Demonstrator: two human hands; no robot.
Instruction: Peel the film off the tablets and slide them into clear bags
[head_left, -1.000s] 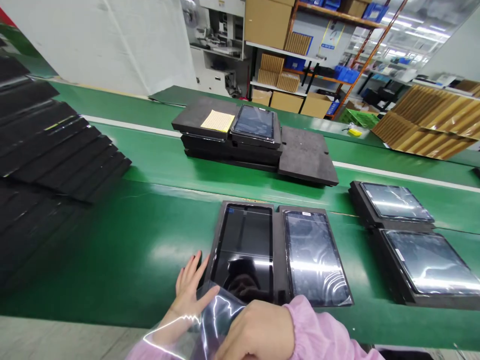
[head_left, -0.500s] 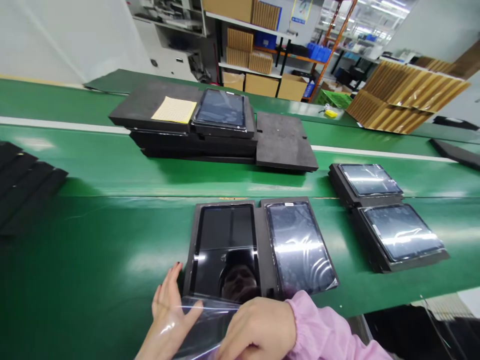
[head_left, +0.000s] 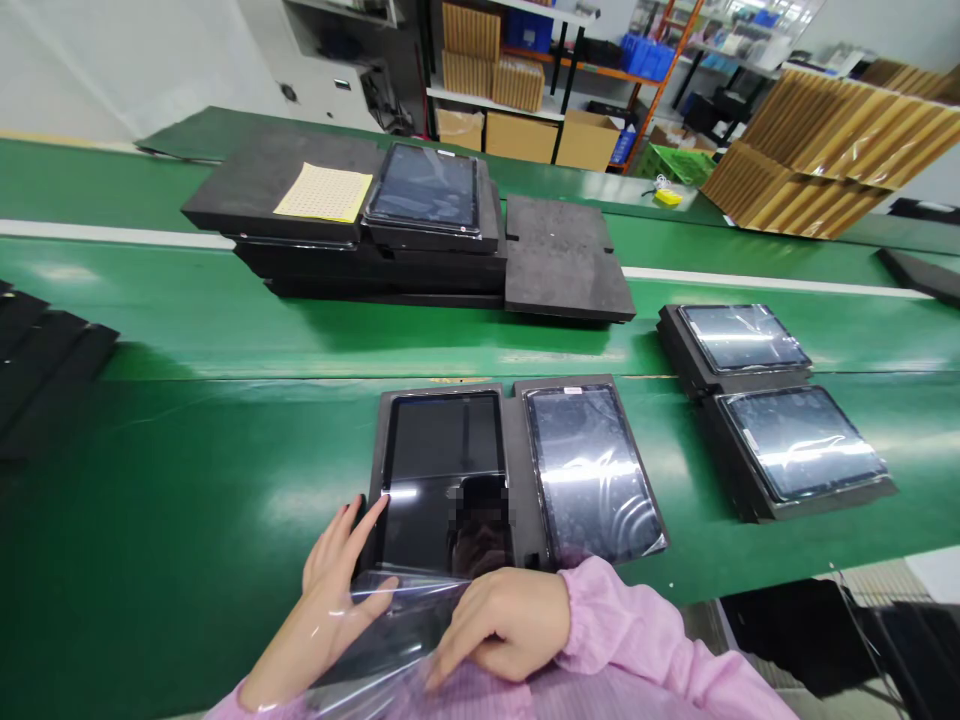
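Observation:
A black foam tray [head_left: 521, 470] on the green belt carries two dark tablets side by side. The left tablet [head_left: 442, 470] has a bare glossy screen; the right tablet [head_left: 589, 470] is covered in wrinkled clear film. My left hand [head_left: 341, 560] lies with fingers spread against the left tablet's near left edge. My right hand [head_left: 502, 620], in a pink sleeve, curls its fingers on a clear plastic film [head_left: 409, 625] that lies over the tablet's near end and my left wrist.
A stack of black foam trays [head_left: 375, 250] with a yellow label sheet [head_left: 324, 192] and a tablet sits across the belt. Two more trayed tablets [head_left: 780, 420] lie to the right. Black foam pieces [head_left: 37, 350] are at the left. Shelves with cardboard boxes stand behind.
The view swung left and down a little. My left hand's fingers moved up onto the tablet's left edge. My right hand shifted lower with the film.

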